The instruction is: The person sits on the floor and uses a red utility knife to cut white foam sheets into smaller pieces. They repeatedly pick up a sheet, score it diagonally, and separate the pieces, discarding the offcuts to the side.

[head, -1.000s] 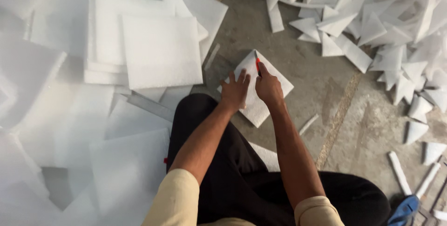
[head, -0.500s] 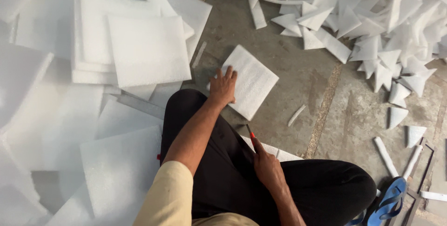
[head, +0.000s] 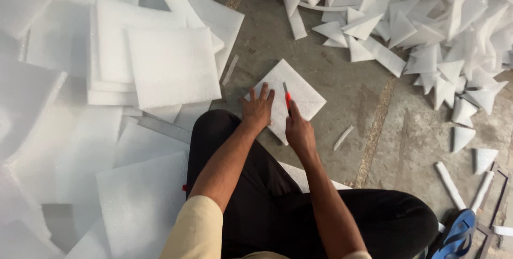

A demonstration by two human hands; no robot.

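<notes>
Foam square: white sheet (head: 291, 96) lying flat on the concrete floor (head: 342, 77), turned like a diamond, just in front of the person's knee.
Left hand: the left hand (head: 257, 110) rests flat on the sheet's near-left part, fingers spread, grip open.
Right hand: the right hand (head: 299, 131) has its grip closed on a red-handled cutter (head: 287, 99), blade on the sheet's middle.
Stack: square foam sheets (head: 160, 61) piled to the left.
Offcuts: triangular foam scraps (head: 427, 34) heaped at upper right, well apart.
</notes>
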